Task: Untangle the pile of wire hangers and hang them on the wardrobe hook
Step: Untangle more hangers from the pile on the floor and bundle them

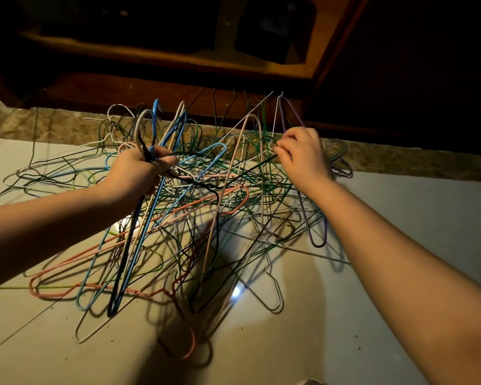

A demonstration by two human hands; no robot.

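Left grip (142, 169) is fisted round a bunch of hangers (154, 126) of blue, black and white coated wire, their long narrow triangles hanging below it. Right grip (303, 155) pinches one thin wire; a purple hanger (318, 246) runs past it. Between and beneath both, the tangled pile (206, 195) of coloured wire sprawls on the glossy pale tiled floor (428, 201). Beyond lie a speckled stone strip (67, 123) and a dark wooden wardrobe (150, 87).

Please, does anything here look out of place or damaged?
Yes. The wire hangers lie in a tangled heap on the tiled floor, crossing through one another. The left hand grips several; the right hand pinches one wire.
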